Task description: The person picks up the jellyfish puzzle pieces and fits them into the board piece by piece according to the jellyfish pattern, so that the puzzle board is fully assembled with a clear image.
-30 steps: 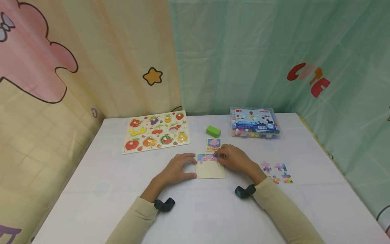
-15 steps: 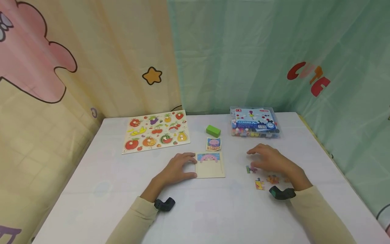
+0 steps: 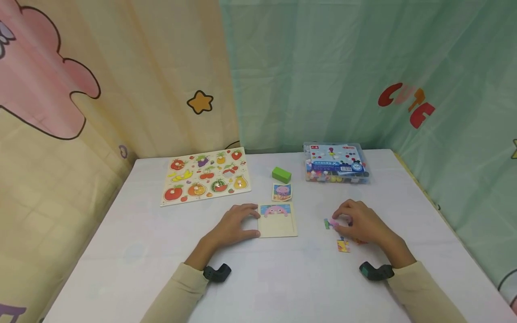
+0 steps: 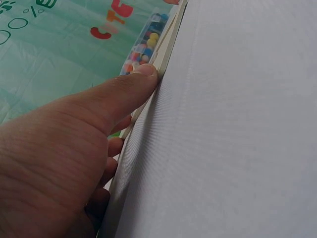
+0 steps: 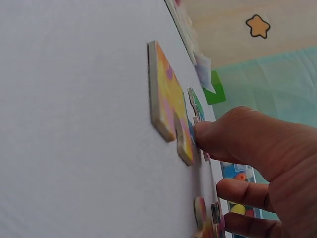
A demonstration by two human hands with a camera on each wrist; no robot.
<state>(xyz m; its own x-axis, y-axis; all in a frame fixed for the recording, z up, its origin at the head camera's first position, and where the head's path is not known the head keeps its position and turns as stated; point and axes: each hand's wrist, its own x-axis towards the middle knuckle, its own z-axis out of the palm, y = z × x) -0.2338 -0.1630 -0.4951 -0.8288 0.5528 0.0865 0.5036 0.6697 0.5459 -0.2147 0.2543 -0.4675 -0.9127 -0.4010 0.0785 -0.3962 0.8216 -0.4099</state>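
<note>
My left hand [image 3: 232,224] rests at the left edge of a small wooden puzzle board [image 3: 278,228], thumb and fingers touching its side. In the left wrist view the thumb [image 4: 143,73] lies along the board's edge. The board's top strip shows part of a pink cartoon animal on blue; below it is bare wood. My right hand [image 3: 361,223] pinches a pink and green jigsaw piece [image 3: 328,223] between thumb and index finger, at the table. A yellow jigsaw piece [image 5: 167,91] lies nearer me. Other pieces [image 5: 205,223] are partly hidden under the right hand.
A small picture card [image 3: 282,192] lies just beyond the board, with a green block [image 3: 281,175] behind it. A fruit puzzle board [image 3: 206,177] stands back left. A clear box of coloured beads [image 3: 336,162] sits back right, near the curtain.
My right hand has left the board's upper right corner, moved right to the loose pieces, and closed its fingers on one. The pieces have shifted on the table. The left hand stays put.
</note>
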